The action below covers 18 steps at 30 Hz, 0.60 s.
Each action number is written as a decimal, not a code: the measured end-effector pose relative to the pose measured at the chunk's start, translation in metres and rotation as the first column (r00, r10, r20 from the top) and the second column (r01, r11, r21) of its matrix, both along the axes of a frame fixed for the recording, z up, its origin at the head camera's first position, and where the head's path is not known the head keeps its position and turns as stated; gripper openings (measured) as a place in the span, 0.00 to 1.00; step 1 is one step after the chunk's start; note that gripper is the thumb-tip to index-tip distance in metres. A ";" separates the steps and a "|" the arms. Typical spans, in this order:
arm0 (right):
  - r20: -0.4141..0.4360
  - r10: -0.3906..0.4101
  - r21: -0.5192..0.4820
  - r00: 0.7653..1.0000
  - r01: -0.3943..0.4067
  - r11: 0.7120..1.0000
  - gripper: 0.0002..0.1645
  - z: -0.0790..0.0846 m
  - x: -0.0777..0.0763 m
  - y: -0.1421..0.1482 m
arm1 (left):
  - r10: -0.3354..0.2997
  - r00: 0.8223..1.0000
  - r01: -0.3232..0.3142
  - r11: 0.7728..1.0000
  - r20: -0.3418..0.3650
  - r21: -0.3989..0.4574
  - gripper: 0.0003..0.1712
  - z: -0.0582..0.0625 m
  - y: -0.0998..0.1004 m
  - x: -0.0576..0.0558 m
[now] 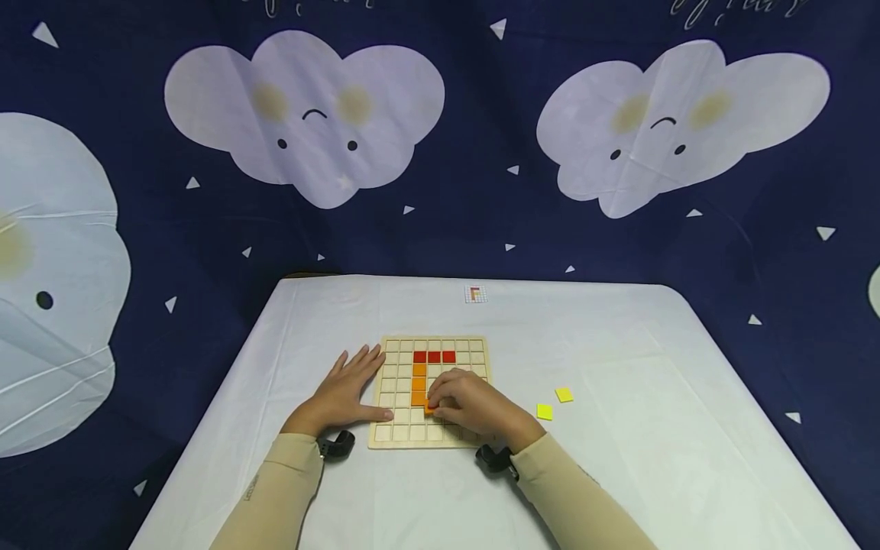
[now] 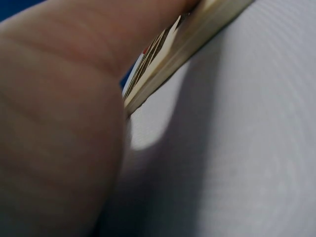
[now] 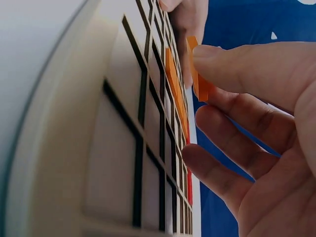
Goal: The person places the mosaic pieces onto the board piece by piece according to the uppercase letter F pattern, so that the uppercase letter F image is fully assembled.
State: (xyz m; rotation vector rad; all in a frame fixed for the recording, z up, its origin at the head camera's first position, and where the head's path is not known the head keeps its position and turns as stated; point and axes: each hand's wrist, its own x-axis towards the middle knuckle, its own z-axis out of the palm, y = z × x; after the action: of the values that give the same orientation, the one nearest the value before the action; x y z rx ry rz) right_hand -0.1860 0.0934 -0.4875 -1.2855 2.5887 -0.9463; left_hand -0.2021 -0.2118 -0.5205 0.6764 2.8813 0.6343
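A wooden grid board lies on the table, with a row of 3 red tiles near its far side. Below the leftmost red one runs a column of 3 orange tiles. My right hand is over the board, pinching another orange tile between thumb and finger; in the right wrist view that tile is tilted and apart from the grid. My left hand rests at the board's left edge, fingers spread and thumb over the near-left squares. In the left wrist view, the hand hides much of the board's edge.
Two yellow tiles lie on the white tablecloth right of the board. Beyond the board lies a small pattern card with coloured squares. A dark blue cloth with clouds hangs behind the table.
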 end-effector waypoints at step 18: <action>-0.148 0.021 0.043 0.989 -0.015 0.999 0.03 -0.011 0.007 -0.026 | -0.027 1.000 0.028 1.000 -0.008 0.012 0.72 0.003 -0.001 0.001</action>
State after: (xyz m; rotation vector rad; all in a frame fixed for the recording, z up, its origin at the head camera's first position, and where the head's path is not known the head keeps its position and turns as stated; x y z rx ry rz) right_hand -0.1787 0.0671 -0.4985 -1.4174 2.6851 -0.8183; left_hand -0.2014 -0.2129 -0.5176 0.7205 2.8724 0.6474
